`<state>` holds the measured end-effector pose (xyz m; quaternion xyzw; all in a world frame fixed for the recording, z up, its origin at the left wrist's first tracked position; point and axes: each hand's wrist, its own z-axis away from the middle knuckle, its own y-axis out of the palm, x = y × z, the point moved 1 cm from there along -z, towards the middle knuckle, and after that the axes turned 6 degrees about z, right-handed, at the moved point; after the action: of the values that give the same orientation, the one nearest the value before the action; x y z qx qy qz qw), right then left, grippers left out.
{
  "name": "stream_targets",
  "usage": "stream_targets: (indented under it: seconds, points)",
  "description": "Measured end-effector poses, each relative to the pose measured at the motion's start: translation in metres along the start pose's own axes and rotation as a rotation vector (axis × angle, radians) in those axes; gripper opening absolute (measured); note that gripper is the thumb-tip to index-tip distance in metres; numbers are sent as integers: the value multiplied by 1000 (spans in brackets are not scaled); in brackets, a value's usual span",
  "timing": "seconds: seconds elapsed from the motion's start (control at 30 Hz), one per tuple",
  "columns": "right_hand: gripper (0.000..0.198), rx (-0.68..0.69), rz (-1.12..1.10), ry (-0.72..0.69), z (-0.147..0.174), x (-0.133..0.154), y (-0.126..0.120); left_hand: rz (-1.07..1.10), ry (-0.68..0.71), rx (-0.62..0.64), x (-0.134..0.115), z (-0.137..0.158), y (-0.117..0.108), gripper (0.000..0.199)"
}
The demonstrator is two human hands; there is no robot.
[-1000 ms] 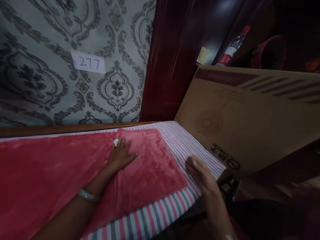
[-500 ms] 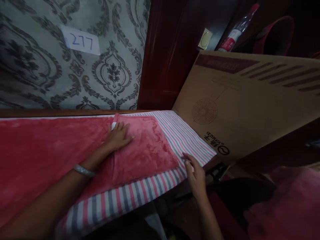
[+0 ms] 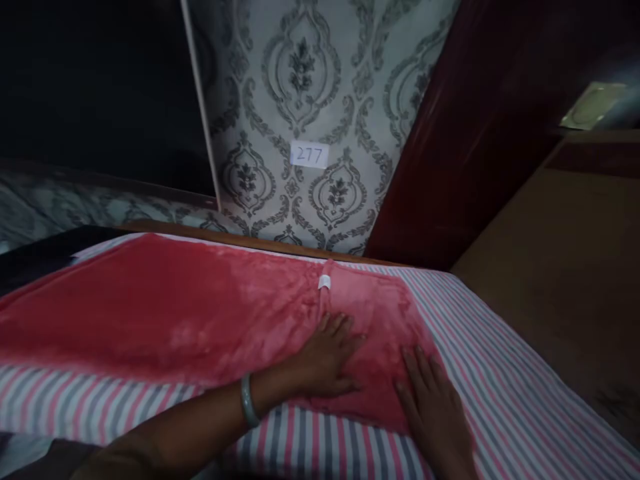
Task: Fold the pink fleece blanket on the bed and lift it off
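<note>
A red plush blanket [image 3: 165,307] lies spread along a striped cloth, with its right end folded over in a lighter pink-red layer. My left hand [image 3: 330,357] rests flat on this folded part, fingers spread, just below a small white tag [image 3: 325,281] at the fold's edge. Near the blanket's right edge, my right hand [image 3: 435,400] lies with its fingers stretched out on the plush. A bangle [image 3: 249,400] circles my left wrist. Neither hand grips anything.
The striped cloth [image 3: 480,340] covers the surface under the blanket. Behind stands a patterned wall with a paper marked 277 [image 3: 309,155]. A dark screen [image 3: 95,93] is at the upper left, a dark red panel [image 3: 435,153] and a cardboard box [image 3: 565,267] at the right.
My right hand has moved from beside the cloth's front edge onto the folded blanket. My left hand has slid off the tag, lower on the fold. The view has swung left.
</note>
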<state>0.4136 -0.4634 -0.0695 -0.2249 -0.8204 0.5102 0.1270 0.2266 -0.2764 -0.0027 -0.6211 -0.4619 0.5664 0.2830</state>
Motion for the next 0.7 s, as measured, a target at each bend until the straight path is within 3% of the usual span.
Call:
stream_targets:
  seconds: [0.2, 0.37, 0.7]
  points:
    - [66, 31, 13, -15, 4, -6, 14, 10, 27, -37, 3, 4, 2, 86]
    - [67, 31, 5, 20, 1, -3, 10, -6, 47, -66, 4, 6, -4, 77]
    - [64, 32, -3, 30, -3, 1, -3, 11, -40, 40, 5, 33, -22, 79]
